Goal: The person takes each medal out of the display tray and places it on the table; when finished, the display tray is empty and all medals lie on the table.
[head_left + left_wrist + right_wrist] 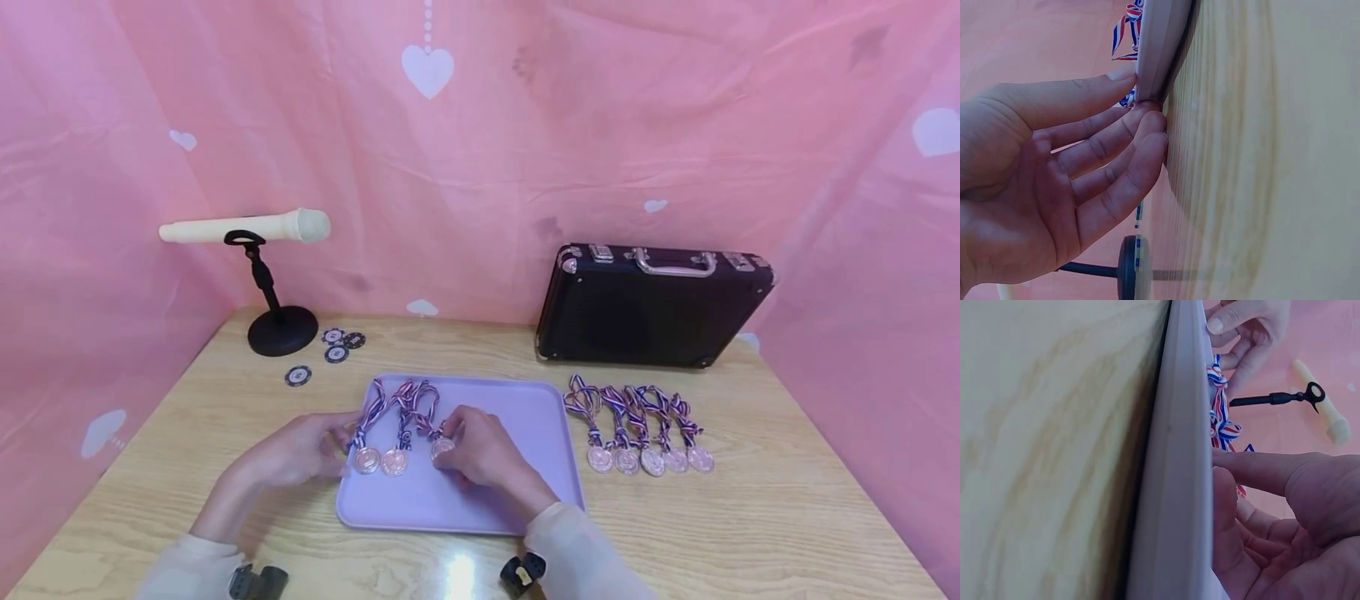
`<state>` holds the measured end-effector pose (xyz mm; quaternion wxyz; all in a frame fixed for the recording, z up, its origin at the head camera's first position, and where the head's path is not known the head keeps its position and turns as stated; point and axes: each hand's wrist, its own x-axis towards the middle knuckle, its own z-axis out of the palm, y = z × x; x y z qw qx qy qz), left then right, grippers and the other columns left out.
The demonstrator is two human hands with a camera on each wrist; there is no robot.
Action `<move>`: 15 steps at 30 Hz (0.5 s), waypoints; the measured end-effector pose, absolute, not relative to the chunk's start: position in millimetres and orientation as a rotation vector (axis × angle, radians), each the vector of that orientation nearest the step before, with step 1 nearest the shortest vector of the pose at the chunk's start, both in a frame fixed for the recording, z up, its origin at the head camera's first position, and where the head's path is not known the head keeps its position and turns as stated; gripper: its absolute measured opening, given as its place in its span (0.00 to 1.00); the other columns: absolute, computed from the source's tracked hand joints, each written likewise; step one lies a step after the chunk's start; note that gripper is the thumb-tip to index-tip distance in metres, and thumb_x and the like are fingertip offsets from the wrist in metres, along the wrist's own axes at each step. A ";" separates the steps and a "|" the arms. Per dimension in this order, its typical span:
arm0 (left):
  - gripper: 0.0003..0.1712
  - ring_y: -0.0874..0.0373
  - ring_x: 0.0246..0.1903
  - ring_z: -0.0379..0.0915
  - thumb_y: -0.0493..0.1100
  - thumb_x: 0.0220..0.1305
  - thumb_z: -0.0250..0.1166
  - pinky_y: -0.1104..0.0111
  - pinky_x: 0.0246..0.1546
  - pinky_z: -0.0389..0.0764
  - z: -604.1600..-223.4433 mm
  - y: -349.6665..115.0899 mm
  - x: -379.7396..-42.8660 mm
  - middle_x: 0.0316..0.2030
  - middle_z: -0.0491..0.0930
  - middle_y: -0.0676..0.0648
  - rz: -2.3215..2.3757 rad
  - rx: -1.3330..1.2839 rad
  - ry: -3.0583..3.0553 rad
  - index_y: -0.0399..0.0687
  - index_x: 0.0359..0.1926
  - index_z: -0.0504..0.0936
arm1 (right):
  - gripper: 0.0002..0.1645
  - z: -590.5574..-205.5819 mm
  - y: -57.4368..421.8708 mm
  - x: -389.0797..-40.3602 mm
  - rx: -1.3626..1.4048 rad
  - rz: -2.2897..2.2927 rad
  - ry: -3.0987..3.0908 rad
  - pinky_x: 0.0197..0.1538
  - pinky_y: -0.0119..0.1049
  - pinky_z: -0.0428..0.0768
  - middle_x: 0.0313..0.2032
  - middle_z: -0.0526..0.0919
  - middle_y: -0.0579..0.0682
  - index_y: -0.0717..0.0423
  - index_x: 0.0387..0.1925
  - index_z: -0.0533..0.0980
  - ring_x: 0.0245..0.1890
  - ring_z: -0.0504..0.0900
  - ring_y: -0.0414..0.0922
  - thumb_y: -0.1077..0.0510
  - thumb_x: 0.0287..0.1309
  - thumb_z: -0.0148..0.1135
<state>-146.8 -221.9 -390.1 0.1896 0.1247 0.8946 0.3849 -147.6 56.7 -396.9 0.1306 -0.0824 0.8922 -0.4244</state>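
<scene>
A lilac tray (517,492) lies on the table with three medals on striped red, white and blue ribbons along its left half. Two medals (367,460) hang side by side toward its left edge. My right hand (480,446) pinches the third medal (441,448) at its rim, just right of those two; its fingers cover part of the disc. At the tray's left edge, my left hand (303,450) holds the rim, thumb and bent fingertips against it. From low down, the left wrist view shows the thumb (1079,100) meeting the tray wall (1163,44).
Right of the tray lies a row of several ribboned medals (652,461). Behind them stands a black briefcase (652,312). At the back left a white microphone (247,227) rests on a black stand (282,331), with several poker chips (337,354) beside it.
</scene>
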 end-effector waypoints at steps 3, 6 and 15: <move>0.49 0.54 0.39 0.77 0.32 0.55 0.77 0.64 0.33 0.82 -390.0 -221.9 -146.9 0.45 0.81 0.45 1.084 0.341 2.514 0.38 0.78 0.68 | 0.11 -398.9 61.1 -149.6 -0.256 -1.258 2.554 0.19 0.35 0.79 0.15 0.80 0.49 0.58 0.37 0.79 0.09 0.77 0.38 0.65 0.56 0.75; 0.49 0.54 0.39 0.77 0.32 0.55 0.77 0.64 0.32 0.82 -389.5 -221.6 -147.1 0.45 0.81 0.45 1.082 0.340 2.516 0.38 0.78 0.68 | 0.07 -400.3 65.8 -151.6 -0.267 -1.305 2.497 0.18 0.36 0.80 0.15 0.80 0.51 0.60 0.39 0.81 0.09 0.77 0.39 0.64 0.61 0.72; 0.49 0.55 0.37 0.76 0.31 0.56 0.76 0.65 0.30 0.81 -390.8 -221.3 -147.2 0.45 0.81 0.45 1.084 0.333 2.517 0.38 0.78 0.68 | 0.20 -398.1 78.6 -152.3 -0.187 -1.512 2.275 0.20 0.41 0.84 0.22 0.81 0.56 0.65 0.56 0.79 0.11 0.78 0.40 0.66 0.64 0.69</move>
